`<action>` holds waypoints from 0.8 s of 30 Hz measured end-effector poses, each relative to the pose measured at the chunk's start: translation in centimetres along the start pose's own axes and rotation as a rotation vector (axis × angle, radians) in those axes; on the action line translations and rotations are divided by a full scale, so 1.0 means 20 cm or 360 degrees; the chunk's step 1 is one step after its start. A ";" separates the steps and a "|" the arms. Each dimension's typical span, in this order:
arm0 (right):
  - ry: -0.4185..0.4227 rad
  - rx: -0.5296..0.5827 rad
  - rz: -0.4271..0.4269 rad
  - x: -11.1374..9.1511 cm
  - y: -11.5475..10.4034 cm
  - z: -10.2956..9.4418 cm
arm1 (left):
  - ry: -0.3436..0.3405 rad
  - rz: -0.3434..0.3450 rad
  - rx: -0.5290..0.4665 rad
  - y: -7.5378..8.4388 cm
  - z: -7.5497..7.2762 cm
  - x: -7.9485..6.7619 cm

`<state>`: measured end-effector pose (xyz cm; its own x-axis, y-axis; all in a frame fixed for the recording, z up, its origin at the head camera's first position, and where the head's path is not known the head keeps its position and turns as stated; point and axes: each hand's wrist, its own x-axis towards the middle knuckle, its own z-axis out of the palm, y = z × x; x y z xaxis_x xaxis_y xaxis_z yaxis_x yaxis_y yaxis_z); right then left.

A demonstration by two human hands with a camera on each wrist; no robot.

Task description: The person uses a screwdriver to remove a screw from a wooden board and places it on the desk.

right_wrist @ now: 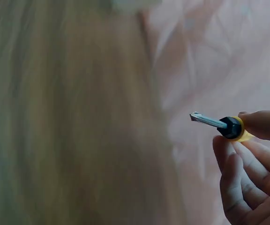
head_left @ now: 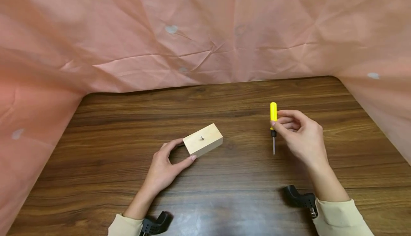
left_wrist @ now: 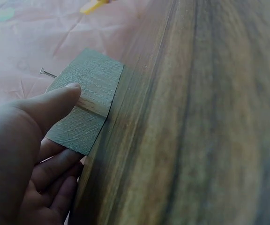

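A pale wooden block (head_left: 207, 141) lies on the table with a screw (head_left: 201, 137) standing up out of its top face. My left hand (head_left: 163, 164) grips the block's near left end, thumb on the front side and fingers round the back. In the left wrist view the thumb presses the block's side (left_wrist: 95, 79), and the screw (left_wrist: 47, 72) sticks out beyond it. To the right, my right hand (head_left: 305, 137) pinches a yellow-handled screwdriver (head_left: 273, 111) by its handle, shaft pointing down. Its metal tip (right_wrist: 196, 116) shows bare in the right wrist view.
The brown wood-grain table (head_left: 128, 118) has rounded far corners. Pink cloth (head_left: 205, 32) hangs along its back and both sides. Each wrist carries a black camera mount, one at the left sleeve (head_left: 157, 223) and one at the right sleeve (head_left: 298, 196).
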<state>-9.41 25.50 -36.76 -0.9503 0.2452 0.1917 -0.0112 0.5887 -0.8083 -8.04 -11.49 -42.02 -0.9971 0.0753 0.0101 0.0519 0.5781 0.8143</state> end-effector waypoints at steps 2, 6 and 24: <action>-0.0020 -0.0127 0.0072 0.01 0.08 -0.04 | -0.0001 -0.0006 0.0006 0.00 0.00 0.00; -0.0076 -0.0331 0.0150 0.00 0.17 -0.07 | 0.0001 -0.0002 0.0014 -0.01 0.00 0.00; -0.0008 -0.0389 0.0171 0.00 0.26 -0.04 | 0.0001 0.0003 0.0015 0.00 0.00 0.00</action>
<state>-9.22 29.09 -40.48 -0.9434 0.3132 0.1087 0.1651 0.7282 -0.6652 -8.08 -11.55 -42.07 -0.9971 0.0758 0.0117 0.0540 0.5857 0.8088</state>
